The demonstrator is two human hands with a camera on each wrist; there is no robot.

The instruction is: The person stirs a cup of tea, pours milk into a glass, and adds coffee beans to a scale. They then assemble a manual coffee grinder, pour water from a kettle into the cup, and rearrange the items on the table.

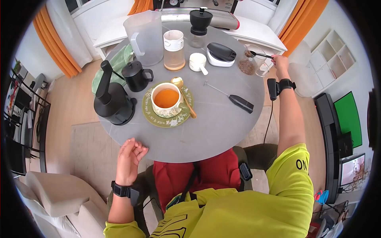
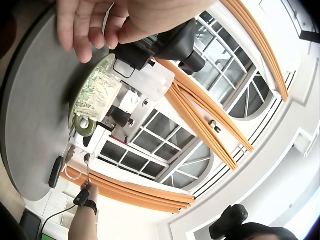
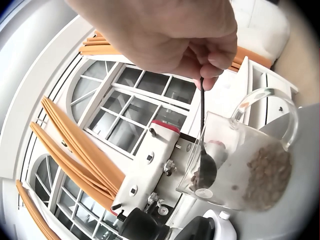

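Observation:
My right hand (image 1: 281, 65) pinches the thin handle of a black spoon (image 3: 207, 171) between thumb and fingers. The spoon's bowl is at the mouth of a clear glass jug (image 3: 225, 196), with some brown bits by it. Brown beans (image 3: 269, 172) lie in the bottom of the jug, whose handle faces away from the table's middle. At the near left table edge, my left hand (image 1: 131, 160) is held with its fingers loosely bent and nothing in them. Beyond it, a patterned cup (image 1: 166, 112) of amber liquid stands on a green saucer (image 1: 150, 114), a wooden spoon (image 1: 189, 102) beside the cup.
A milk frother (image 1: 241, 104) lies right of the saucer. A black hand grinder (image 1: 115, 105), a black pot (image 1: 135, 77), a plastic pitcher (image 1: 145, 37), a glass bottle (image 1: 174, 55), a white cup (image 1: 197, 62) and a scale (image 1: 220, 55) stand around. Behind is an espresso machine (image 1: 182, 16).

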